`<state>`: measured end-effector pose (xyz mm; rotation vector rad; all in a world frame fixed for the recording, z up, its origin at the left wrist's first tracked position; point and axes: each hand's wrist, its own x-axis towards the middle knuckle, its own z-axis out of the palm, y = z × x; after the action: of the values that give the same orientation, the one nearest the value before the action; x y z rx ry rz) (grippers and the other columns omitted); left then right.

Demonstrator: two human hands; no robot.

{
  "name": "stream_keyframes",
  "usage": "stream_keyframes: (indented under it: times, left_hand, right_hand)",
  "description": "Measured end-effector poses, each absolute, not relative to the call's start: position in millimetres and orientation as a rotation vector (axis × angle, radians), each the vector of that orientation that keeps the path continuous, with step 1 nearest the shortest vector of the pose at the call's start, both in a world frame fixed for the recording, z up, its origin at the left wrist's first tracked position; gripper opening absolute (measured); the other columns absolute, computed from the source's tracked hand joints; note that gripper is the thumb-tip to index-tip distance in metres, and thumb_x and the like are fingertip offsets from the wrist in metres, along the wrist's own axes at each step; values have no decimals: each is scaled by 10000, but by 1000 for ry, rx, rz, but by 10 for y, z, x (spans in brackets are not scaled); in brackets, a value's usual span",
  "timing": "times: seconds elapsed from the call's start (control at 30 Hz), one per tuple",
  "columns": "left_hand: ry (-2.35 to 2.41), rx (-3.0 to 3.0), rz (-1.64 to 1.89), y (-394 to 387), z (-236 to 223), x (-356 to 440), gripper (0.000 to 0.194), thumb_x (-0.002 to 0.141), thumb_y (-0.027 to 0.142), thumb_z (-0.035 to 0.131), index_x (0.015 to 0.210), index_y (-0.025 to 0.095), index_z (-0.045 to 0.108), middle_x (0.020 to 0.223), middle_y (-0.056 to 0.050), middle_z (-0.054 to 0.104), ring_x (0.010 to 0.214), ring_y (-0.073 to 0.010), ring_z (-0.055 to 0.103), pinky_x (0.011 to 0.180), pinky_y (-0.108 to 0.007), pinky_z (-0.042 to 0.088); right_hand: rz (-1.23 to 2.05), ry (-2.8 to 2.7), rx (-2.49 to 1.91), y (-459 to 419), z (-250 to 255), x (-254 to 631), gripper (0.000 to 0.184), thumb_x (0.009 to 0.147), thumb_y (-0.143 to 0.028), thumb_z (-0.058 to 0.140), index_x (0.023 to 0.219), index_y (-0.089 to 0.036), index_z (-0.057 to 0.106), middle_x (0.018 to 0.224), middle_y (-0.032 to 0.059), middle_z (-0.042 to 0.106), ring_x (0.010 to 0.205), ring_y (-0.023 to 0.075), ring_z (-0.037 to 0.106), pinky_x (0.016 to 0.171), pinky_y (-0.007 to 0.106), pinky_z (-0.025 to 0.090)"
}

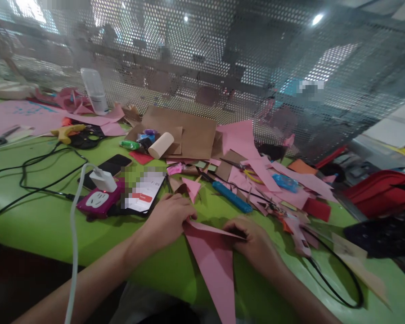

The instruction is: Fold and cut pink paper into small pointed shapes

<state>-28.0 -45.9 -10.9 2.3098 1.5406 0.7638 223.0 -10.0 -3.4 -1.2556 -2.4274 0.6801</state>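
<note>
Between my two hands is a piece of pink paper (214,261), its top edge folded over and its long tapering end hanging down past the table's front edge. My left hand (168,216) pinches the upper left corner of the paper. My right hand (253,240) grips the fold near the upper right corner, with the fingertips partly hidden behind it. Just beyond the hands lie a small pink paper triangle (191,188) and a blue utility knife (232,197). A phone (143,198) with a lit screen rests beside my left hand.
A purple power strip (99,200) with a white charger (103,180) stands at left, its white cable crossing my left forearm. A pink glue gun (299,236) and its black cord lie at right. Paper scraps, pliers (241,168) and brown cardboard (178,130) cover the back, before a perforated screen.
</note>
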Motion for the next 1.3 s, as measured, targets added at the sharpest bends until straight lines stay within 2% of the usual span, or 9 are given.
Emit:
stream_keyframes:
  times: [0.13, 0.27, 0.47, 0.8, 1.0, 1.17, 1.3]
  left_hand:
    - [1544, 2372, 703, -491, -112, -288, 358, 746, -35, 506, 850, 223, 732, 871, -14, 697, 906, -219, 594, 795, -359, 383]
    - [1545, 2367, 695, -504, -138, -298, 409, 720, -68, 490, 881, 222, 729, 904, -9, 699, 930, -215, 589, 800, -358, 381]
    - [1519, 2372, 705, -537, -144, -299, 409, 733, -86, 460, 878, 207, 705, 907, -11, 690, 931, -209, 588, 803, -353, 388]
    - [1451, 2609, 536, -574, -168, -325, 367, 806, -43, 485, 961, 210, 702, 936, -40, 686, 897, -220, 599, 821, -382, 405]
    - [1406, 2725, 533, -600, -319, -395, 291, 860, 81, 566, 1086, 229, 675, 988, -41, 699, 924, -230, 615, 907, -432, 402]
    - [1390, 2731, 353, -754, -269, -422, 405, 883, 49, 488, 1254, 173, 594, 1214, -82, 679, 1056, -250, 624, 1052, -505, 338]
    - [1426, 2611, 354, -919, -203, -495, 497, 870, 36, 451, 1334, 186, 547, 1365, -53, 611, 1234, -218, 562, 1161, -470, 237]
  right_hand:
    - [567, -2465, -1229, -182, 17, 2223, 294, 708, 9, 517, 830, -214, 666, 841, 10, 654, 834, 202, 583, 710, 311, 415]
    - [499, -2506, -1189, -217, 28, 2224, 292, 743, 13, 529, 867, -216, 660, 856, 14, 662, 834, 207, 584, 720, 322, 424]
    - [257, -2575, -1060, -269, -53, 2268, 177, 849, -57, 558, 896, -202, 650, 861, 46, 685, 837, 224, 589, 740, 343, 438]
    - [-283, -2673, -813, -391, -156, 2277, 242, 876, -59, 466, 959, -165, 666, 839, 82, 661, 777, 229, 522, 697, 356, 379]
    - [-280, -2683, -751, -477, -148, 2331, 293, 930, -66, 426, 1102, -134, 654, 932, 92, 707, 814, 228, 571, 740, 361, 399]
    - [-194, -2664, -808, -561, -150, 2383, 346, 921, -61, 427, 1185, -134, 638, 996, 100, 725, 844, 221, 604, 761, 364, 444]
    - [-168, -2679, -855, -617, -162, 2401, 414, 868, -32, 449, 1230, -139, 620, 1056, 102, 724, 889, 223, 619, 787, 366, 464]
